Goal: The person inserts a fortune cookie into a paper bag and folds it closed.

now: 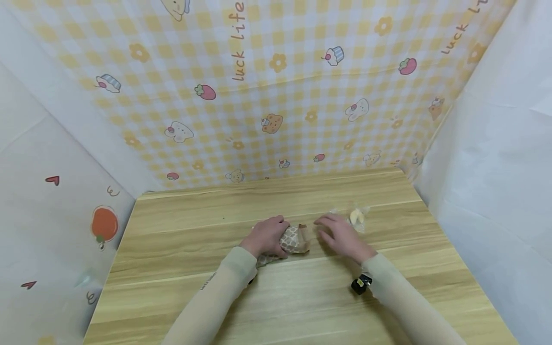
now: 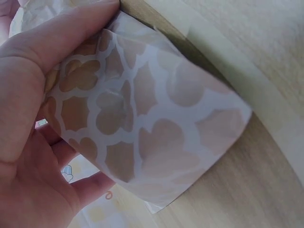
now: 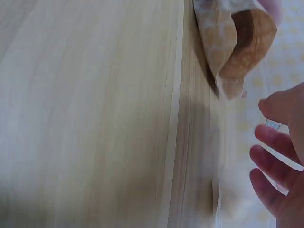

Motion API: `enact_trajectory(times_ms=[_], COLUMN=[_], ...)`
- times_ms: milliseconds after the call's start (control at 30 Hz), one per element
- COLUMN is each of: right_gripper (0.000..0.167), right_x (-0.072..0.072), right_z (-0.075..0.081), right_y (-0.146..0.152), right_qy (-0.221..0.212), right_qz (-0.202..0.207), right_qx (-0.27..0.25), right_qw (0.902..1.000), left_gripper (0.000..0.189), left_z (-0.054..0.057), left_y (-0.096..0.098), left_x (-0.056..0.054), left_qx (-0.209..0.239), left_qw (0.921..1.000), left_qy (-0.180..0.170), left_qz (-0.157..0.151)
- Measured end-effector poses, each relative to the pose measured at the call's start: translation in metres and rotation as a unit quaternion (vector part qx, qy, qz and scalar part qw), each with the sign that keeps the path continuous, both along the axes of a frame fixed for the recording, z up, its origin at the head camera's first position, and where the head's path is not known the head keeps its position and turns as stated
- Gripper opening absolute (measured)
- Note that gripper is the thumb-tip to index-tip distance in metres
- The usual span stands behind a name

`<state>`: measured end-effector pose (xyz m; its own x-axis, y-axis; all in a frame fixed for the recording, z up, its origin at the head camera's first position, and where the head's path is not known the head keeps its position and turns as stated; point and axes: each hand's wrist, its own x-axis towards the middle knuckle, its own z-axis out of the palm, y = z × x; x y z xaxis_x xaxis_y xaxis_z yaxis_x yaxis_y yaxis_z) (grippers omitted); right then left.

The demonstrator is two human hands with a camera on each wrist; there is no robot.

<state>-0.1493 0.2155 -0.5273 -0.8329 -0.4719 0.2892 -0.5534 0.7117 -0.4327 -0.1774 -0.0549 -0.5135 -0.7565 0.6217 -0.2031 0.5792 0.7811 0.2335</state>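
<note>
A paper bag (image 1: 294,239) with a white-and-tan pattern lies on its side on the wooden table. My left hand (image 1: 268,235) grips it around the middle, thumb on one face and fingers behind, as the left wrist view of the bag (image 2: 152,114) shows. The bag's mouth (image 3: 251,40) gapes toward my right hand and shows a plain brown inside; its contents are hidden. Just right of that mouth hovers my right hand (image 1: 341,235), fingers apart and holding nothing. Beyond its knuckles sits a fortune cookie (image 1: 357,217) in a clear wrapper.
Another bit of clear wrapper (image 1: 333,211) pokes out behind my right hand, mostly hidden. The wooden table (image 1: 297,306) meets a checked cloth backdrop (image 1: 258,96) at the back, with white sheets (image 1: 487,158) at both sides. A small black device (image 1: 360,284) is worn at my right wrist.
</note>
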Motion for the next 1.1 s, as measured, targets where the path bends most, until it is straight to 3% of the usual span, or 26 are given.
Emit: enact_trajectory(times_ms=[267,433,800,1100], right_gripper=[0.039,0.040,0.038,0.057], right_x=[-0.002,-0.003,-0.004,-0.004], right_z=[-0.003,-0.003,0.000,-0.002], right_y=[0.019,0.026,0.032,0.033], right_qy=[0.015,0.010,0.008,-0.032], right_qz=[-0.082,-0.106,-0.109,-0.079], right_qx=[-0.010,-0.005,0.023,0.034], right_qw=[0.9965,0.9943,0.9937,0.9957], left_gripper=[0.080,0.080,0.080,0.080], left_z=[-0.001,-0.001,-0.002,-0.003], left_y=[-0.001,-0.002,-0.002,-0.002], left_x=[0.001,0.001,0.001,0.001], left_qx=[0.004,0.006,0.007,0.014], left_qw=[1.0000,1.0000,0.9999,0.9999], left_qy=[0.001,0.002,0.006,0.005], left_qz=[0.001,0.000,-0.004,-0.001])
